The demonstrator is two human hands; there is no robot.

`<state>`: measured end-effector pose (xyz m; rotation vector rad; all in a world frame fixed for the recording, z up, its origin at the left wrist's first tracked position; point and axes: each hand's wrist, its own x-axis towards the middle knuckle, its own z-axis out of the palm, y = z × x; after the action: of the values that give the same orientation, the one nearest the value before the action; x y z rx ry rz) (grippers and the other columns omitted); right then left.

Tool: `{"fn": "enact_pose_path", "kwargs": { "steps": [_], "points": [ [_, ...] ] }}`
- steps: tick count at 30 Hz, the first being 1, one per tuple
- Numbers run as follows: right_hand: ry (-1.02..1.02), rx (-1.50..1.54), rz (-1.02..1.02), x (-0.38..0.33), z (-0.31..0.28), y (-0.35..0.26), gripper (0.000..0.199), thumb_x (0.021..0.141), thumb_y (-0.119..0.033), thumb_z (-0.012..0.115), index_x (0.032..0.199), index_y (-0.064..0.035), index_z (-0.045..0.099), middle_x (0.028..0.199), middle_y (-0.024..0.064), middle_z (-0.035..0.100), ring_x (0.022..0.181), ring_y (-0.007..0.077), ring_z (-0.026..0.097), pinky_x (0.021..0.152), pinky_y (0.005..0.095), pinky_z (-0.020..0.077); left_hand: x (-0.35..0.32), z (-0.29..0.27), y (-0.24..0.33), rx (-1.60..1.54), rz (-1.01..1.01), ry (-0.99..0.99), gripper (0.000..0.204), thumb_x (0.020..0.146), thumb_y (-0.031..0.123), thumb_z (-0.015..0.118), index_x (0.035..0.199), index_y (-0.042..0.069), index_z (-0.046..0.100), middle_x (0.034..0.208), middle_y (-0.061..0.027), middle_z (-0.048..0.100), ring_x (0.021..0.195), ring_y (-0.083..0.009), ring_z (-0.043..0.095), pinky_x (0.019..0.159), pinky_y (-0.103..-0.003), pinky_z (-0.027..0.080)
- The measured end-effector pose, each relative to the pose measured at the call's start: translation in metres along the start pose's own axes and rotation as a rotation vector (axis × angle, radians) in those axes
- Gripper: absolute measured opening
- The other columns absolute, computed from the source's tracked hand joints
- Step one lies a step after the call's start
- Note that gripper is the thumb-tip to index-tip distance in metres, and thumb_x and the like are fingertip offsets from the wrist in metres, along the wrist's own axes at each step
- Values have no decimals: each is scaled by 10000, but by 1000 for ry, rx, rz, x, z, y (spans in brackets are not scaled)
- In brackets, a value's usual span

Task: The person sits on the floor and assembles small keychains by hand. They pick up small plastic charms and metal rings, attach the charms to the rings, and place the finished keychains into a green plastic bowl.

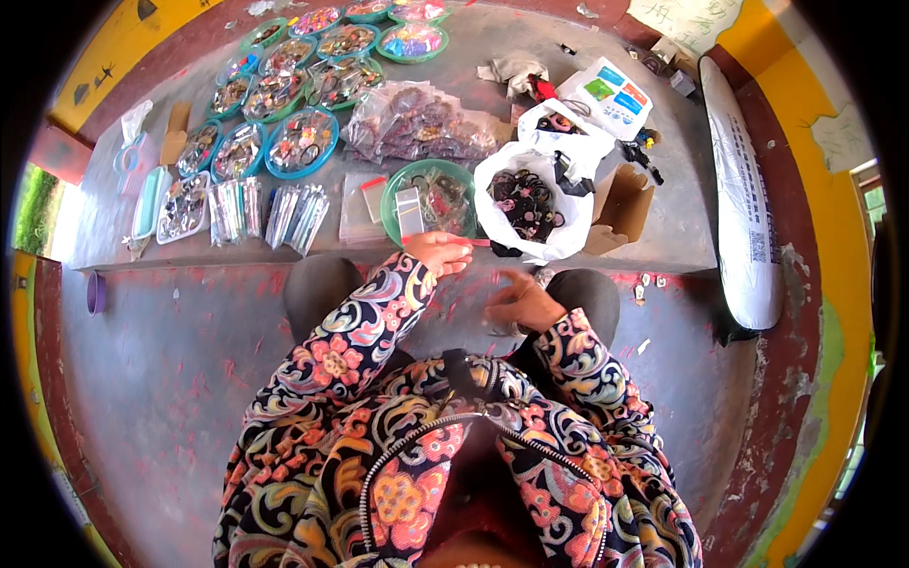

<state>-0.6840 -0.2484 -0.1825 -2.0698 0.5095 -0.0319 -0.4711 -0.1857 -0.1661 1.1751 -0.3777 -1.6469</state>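
My left hand (438,253) is closed on a thin red strip (478,242) at the front edge of the raised concrete slab. The strip resembles the red edge of the clear plastic bags (357,223) lying just to the left, but whatever hangs from it is hard to make out. To its right and nearer to me, my right hand (526,301) is held in the air, slightly blurred, fingers bent and apart with nothing visible in them. Just beyond my left hand stands a green basket (389,197) of small packaged items, a white card (409,212) leaning in it.
A white sack (576,220) of dark hair ties stands right of the basket, beside an open cardboard box (620,210). Bundles of pens (297,220) lie left. Behind are a heap of clear bags (407,123) and several filled baskets (334,156). A long white package (748,218) leans far right.
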Motion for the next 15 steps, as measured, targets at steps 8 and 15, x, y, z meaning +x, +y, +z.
{"fn": "enact_pose_path", "kwargs": {
  "steps": [8,15],
  "points": [
    [244,993,36,-8,-23,-64,172,807,-109,538,933,6,552,765,43,575,737,128,548,730,268,440,-30,-5,-21,63,70,74,147,737,90,600,850,-3,600,809,-45,587,691,-104,559,627,-221,478],
    [338,909,36,5,-23,-98,170,825,-75,508,982,-29,553,773,5,567,581,17,467,459,128,324,-29,-2,-23,412,194,128,176,731,61,568,870,-42,597,756,-58,594,645,-93,551,614,-202,454]
  ]
}}
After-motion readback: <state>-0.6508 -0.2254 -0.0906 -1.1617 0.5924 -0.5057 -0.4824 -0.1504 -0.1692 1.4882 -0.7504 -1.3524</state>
